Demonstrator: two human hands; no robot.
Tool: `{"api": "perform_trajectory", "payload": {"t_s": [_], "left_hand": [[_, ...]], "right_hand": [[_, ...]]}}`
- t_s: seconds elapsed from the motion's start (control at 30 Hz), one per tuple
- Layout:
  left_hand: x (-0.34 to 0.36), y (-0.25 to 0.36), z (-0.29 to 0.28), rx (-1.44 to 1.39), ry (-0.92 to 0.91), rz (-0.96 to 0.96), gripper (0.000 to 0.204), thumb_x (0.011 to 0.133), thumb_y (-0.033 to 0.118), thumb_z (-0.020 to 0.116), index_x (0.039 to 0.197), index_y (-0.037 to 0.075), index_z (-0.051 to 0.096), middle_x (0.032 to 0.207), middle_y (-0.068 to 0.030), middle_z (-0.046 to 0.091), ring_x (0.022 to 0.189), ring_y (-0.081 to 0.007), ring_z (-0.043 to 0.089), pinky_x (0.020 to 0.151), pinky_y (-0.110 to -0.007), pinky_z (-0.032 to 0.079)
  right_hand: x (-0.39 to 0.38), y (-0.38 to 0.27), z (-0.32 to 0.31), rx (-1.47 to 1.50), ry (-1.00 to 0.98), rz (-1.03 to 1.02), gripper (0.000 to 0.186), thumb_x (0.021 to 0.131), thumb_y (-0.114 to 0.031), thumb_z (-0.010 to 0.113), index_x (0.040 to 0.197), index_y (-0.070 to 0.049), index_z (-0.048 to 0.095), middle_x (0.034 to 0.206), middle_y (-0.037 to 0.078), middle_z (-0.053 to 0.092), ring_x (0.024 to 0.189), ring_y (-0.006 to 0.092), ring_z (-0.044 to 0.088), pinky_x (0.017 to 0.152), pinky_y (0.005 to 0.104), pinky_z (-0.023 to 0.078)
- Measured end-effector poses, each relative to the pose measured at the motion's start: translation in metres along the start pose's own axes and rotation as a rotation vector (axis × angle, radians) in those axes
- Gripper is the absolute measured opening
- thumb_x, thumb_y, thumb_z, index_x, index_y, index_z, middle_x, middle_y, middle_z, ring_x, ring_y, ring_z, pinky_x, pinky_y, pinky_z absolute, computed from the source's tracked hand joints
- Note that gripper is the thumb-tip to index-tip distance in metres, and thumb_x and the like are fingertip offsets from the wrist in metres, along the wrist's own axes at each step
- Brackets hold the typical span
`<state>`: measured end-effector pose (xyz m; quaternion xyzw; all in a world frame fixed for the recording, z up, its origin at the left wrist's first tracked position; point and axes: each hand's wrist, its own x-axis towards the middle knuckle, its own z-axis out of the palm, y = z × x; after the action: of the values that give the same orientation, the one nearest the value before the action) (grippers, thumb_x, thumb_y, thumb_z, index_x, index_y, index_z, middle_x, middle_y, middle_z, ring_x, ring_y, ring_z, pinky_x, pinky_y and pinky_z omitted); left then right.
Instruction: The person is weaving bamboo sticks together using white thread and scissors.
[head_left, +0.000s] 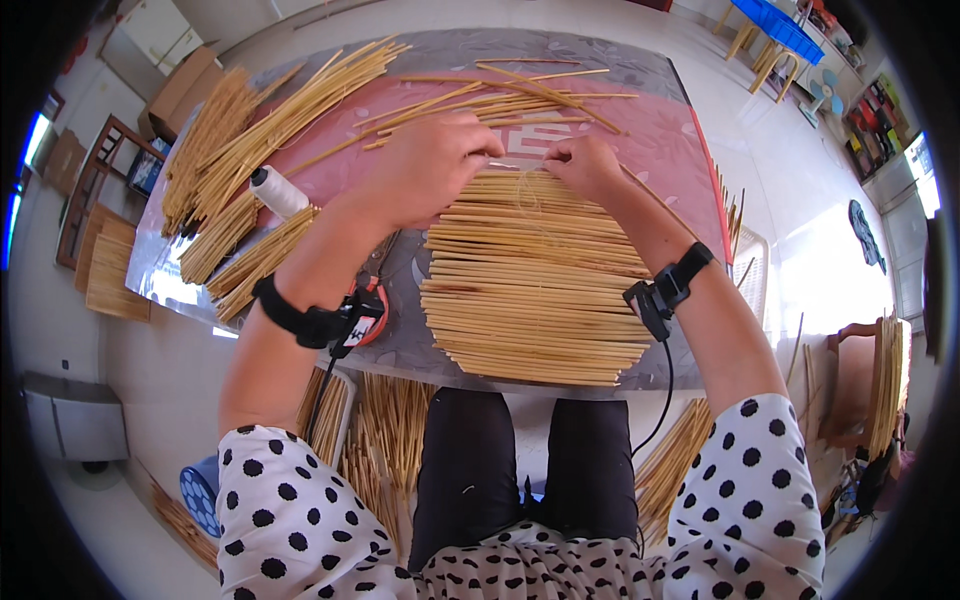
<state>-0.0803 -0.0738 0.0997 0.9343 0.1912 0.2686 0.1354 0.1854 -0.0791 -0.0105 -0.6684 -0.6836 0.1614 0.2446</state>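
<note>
Reed mat partly bound, many stalks still loose

Polka-dot sleeves (300,520) frame the view; beyond them, the mat of bound reeds (535,280) lies flat on the table (400,345), between both forearms. At its far edge the left hand (430,165) and right hand (590,165) each pinch thin thread against the top stalk. A wide stretch looks finished, yet loose reeds (500,100) and bundles (230,150) remain unused beside a thread spool (278,190)
</note>
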Motion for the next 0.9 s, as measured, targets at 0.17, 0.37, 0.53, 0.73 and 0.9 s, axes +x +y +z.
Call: {"api": "perform_trajectory", "payload": {"t_s": [0.17, 0.37, 0.53, 0.73, 0.9], "left_hand": [[-0.006, 0.020, -0.035, -0.316, 0.094, -0.247, 0.019, 0.086, 0.004, 0.060, 0.103, 0.004, 0.068, 0.093, -0.0098, 0.068, 0.076, -0.0179, 0.061, 0.071, -0.031, 0.048], [-0.008, -0.053, -0.061, -0.111, 0.269, -0.493, 0.019, 0.086, 0.009, 0.064, 0.103, 0.003, 0.069, 0.094, -0.0092, 0.068, 0.082, -0.0148, 0.063, 0.072, -0.029, 0.050], [-0.002, -0.082, -0.017, 0.728, 0.031, -0.591, 0.015, 0.083, 0.012, 0.065, 0.097, 0.007, 0.069, 0.099, -0.0122, 0.065, 0.093, -0.0305, 0.063, 0.078, -0.042, 0.052], [0.039, -0.050, 0.066, 0.191, -0.095, -0.139, 0.018, 0.075, 0.008, 0.068, 0.094, 0.008, 0.068, 0.099, -0.0129, 0.061, 0.095, -0.0332, 0.061, 0.080, -0.042, 0.050], [0.049, -0.049, 0.103, 0.320, -0.180, -0.195, 0.015, 0.076, 0.007, 0.065, 0.090, 0.009, 0.068, 0.094, -0.0120, 0.062, 0.094, -0.0318, 0.062, 0.077, -0.043, 0.050]], "right_hand": [[-0.001, -0.004, 0.003, -0.004, 0.032, 0.021, 0.017, 0.079, -0.024, 0.067, 0.089, -0.013, 0.074, 0.084, 0.008, 0.071, 0.080, 0.0271, 0.067, 0.073, 0.0400, 0.053], [0.002, -0.004, 0.005, -0.010, 0.023, -0.034, 0.015, 0.079, -0.023, 0.066, 0.087, -0.013, 0.074, 0.084, 0.008, 0.072, 0.079, 0.0274, 0.067, 0.073, 0.0406, 0.053], [0.001, -0.009, 0.002, -0.053, 0.002, 0.012, 0.015, 0.079, -0.023, 0.065, 0.088, -0.014, 0.074, 0.084, 0.008, 0.071, 0.079, 0.0275, 0.067, 0.072, 0.0414, 0.053], [0.002, -0.016, -0.005, -0.095, -0.046, 0.062, 0.016, 0.080, -0.024, 0.065, 0.090, -0.015, 0.074, 0.086, 0.008, 0.071, 0.081, 0.0277, 0.067, 0.074, 0.0416, 0.053], [0.003, -0.016, -0.002, -0.096, -0.053, 0.074, 0.018, 0.081, -0.027, 0.066, 0.093, -0.017, 0.075, 0.089, 0.008, 0.072, 0.084, 0.0281, 0.068, 0.077, 0.0423, 0.053]]}}
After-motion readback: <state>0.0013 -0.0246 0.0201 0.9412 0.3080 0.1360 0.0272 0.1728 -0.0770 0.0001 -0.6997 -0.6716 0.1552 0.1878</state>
